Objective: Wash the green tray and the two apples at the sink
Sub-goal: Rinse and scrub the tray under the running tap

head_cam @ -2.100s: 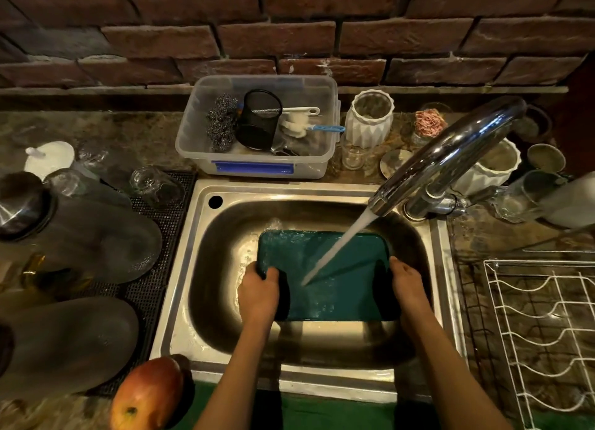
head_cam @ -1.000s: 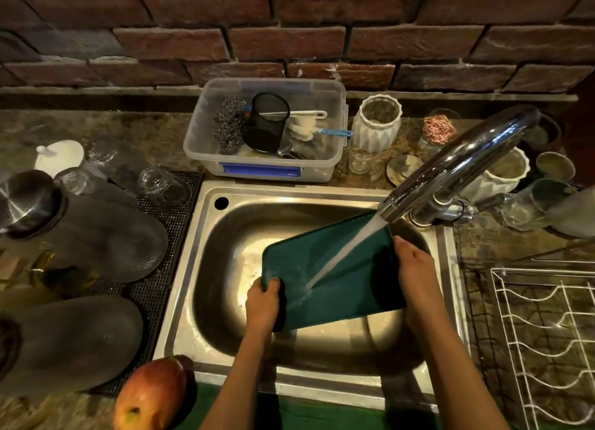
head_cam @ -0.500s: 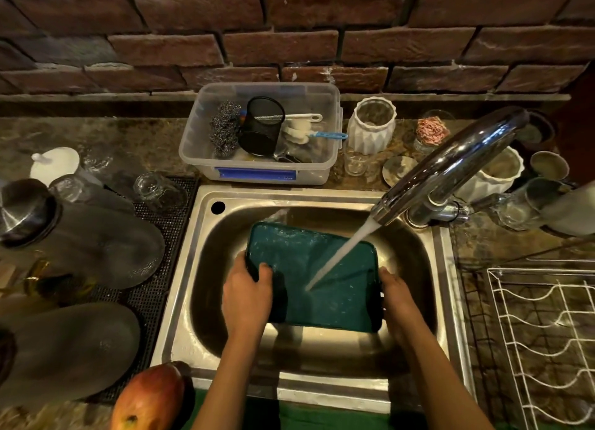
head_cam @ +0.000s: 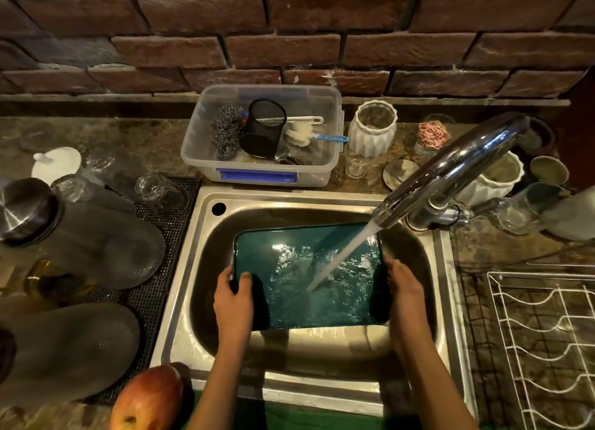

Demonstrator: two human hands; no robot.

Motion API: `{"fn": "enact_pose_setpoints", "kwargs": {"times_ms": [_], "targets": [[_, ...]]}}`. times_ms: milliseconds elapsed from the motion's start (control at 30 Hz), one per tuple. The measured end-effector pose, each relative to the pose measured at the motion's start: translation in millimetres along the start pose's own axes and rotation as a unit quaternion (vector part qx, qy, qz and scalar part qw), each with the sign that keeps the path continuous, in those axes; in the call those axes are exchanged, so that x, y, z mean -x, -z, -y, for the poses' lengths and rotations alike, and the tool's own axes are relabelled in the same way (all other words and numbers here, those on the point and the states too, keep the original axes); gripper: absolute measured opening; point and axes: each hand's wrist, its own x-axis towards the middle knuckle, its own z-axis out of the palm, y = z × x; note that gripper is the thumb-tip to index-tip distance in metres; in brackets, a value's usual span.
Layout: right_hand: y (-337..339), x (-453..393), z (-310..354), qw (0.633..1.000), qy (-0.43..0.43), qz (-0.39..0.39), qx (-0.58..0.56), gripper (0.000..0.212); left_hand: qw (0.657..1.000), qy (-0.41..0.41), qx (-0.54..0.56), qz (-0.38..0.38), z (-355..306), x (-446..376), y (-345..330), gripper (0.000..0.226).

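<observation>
The green tray (head_cam: 289, 268) lies roughly level inside the steel sink (head_cam: 180, 288), holding water. Water from the chrome faucet (head_cam: 450, 172) strikes the tray right of its middle and splashes. My left hand (head_cam: 235, 297) grips the tray's left edge, thumb on top. On the opposite side, my right hand (head_cam: 402, 288) holds the right edge. One red-yellow apple (head_cam: 148, 400) rests on the counter at the sink's front left corner. A second apple is not in view.
A clear plastic tub (head_cam: 257, 168) with scourers, a black mesh cup and brushes stands behind the sink. Grey plates (head_cam: 96, 242) and glasses lie on a black mat to the left. White jars (head_cam: 372, 130) stand behind the faucet. A white wire rack (head_cam: 547, 349) is at the right.
The tray was tipped up on its right side under the stream, then lowered. It now lies level, shifted slightly right, with water pooled in it. Both hands kept their grip.
</observation>
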Motion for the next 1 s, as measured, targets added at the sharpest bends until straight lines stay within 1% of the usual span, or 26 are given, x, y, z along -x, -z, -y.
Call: {"fn": "enact_pose_setpoints", "kwargs": {"times_ms": [100, 233, 267, 333, 433, 500, 567, 633, 733, 833, 900, 1000], "targets": [[-3, 12, 18, 0.997, 0.054, 0.000, 0.053, 0.030, 0.998, 0.056, 0.018, 0.031, 11, -5, -10, 0.035], [-9, 21, 37, 0.991, 0.086, 0.028, 0.102, 0.028, 0.995, 0.080, -0.002, 0.067, 19, -5, -26, 0.017], [-10, 21, 40, 0.990, 0.086, 0.028, 0.112, 0.030, 0.994, 0.084, -0.017, 0.075, 21, -4, -29, 0.016], [-9, 16, 42, 0.988, 0.084, 0.014, 0.128, 0.034, 0.990, 0.087, -0.061, 0.088, 23, -3, -32, 0.022], [-5, 2, 42, 0.984, 0.057, 0.000, 0.171, 0.039, 0.982, 0.101, -0.127, 0.094, 22, -3, -32, 0.029], [-1, -8, 36, 0.976, 0.036, -0.003, 0.216, 0.036, 0.979, 0.102, -0.152, 0.094, 17, -2, -29, 0.033], [2, -15, 26, 0.966, 0.014, -0.004, 0.257, 0.032, 0.977, 0.088, -0.173, 0.085, 9, 0, -24, 0.036], [4, -21, 14, 0.961, -0.010, -0.001, 0.275, 0.034, 0.975, 0.058, -0.205, 0.057, -2, 6, -18, 0.040], [4, -26, -2, 0.968, -0.055, 0.011, 0.243, 0.030, 0.978, -0.006, -0.209, 0.018, -19, 13, -10, 0.046], [2, -25, -16, 0.983, -0.113, 0.020, 0.146, 0.034, 0.977, -0.074, -0.201, -0.004, -32, 18, -2, 0.054], [2, -20, -26, 0.985, -0.146, 0.030, 0.086, 0.034, 0.975, -0.110, -0.191, -0.015, -38, 21, 2, 0.054], [1, -13, -32, 0.987, -0.151, 0.029, 0.035, 0.031, 0.978, -0.137, -0.157, -0.020, -38, 23, 7, 0.053]]}}
